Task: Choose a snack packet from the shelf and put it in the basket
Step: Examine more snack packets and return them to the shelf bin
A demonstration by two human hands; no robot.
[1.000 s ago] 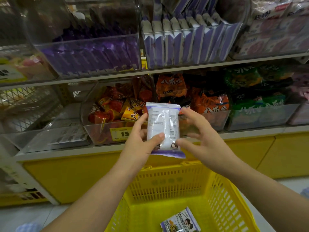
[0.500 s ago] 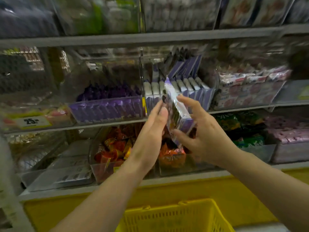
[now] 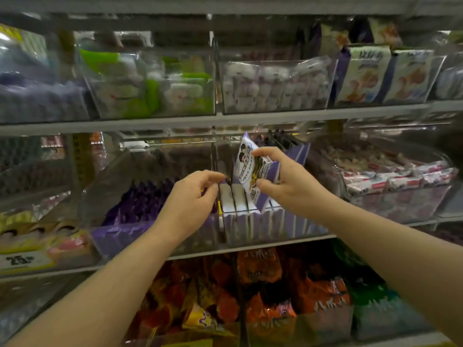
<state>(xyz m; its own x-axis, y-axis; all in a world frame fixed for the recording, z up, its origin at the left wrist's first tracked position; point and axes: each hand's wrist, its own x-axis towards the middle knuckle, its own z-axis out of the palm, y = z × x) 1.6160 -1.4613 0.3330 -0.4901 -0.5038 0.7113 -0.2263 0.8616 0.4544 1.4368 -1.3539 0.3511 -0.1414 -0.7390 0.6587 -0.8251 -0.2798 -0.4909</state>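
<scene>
Snack packet (image 3: 246,171) is clamped between the thumb and fingers (image 3: 266,153) of the right hand (image 3: 288,182), long axis near upright, just above the row of like packets (image 3: 236,196) in a clear bin (image 3: 265,227) on the middle shelf (image 3: 253,243). The left hand (image 3: 193,196) is curled at the bin's left wall; whether anything is pinched cannot be told. The basket is not seen.

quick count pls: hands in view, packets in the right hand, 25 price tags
hands: 2 (left hand, right hand)
white-and-purple snack packet gripped by the right hand: 1
25 price tag: 1
total: 4
</scene>
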